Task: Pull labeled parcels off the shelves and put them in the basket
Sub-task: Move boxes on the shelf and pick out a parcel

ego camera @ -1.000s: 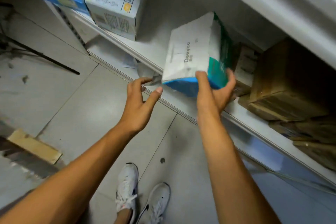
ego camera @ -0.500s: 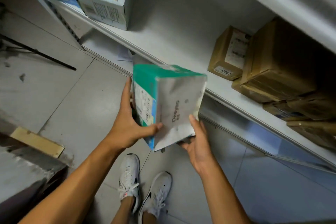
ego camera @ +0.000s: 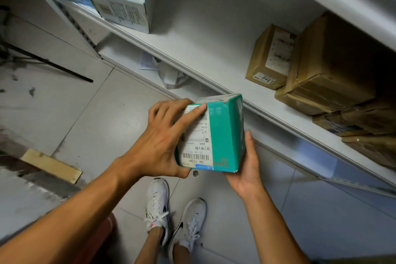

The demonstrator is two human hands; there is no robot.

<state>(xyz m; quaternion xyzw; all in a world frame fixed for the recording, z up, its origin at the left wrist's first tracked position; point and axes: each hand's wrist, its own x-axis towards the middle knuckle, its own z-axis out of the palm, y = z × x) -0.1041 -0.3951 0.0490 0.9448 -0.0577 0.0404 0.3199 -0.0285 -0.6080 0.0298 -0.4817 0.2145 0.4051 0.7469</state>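
One teal parcel; two hands; two white shoes; several brown boxes

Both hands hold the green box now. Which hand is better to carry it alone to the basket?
Probably the right hand: it cups the green box from beneath, bearing its weight. The left hand only grips its labelled side.

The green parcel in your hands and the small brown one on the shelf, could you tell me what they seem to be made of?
The green parcel looks like printed cardboard with a slight sheen: crisp folded edges, a scuffed top corner, and a white paper label stuck on. The small brown parcel appears to be plain kraft cardboard, probably wrapped in glossy tape or film, judging by the shine; it also bears paper labels.
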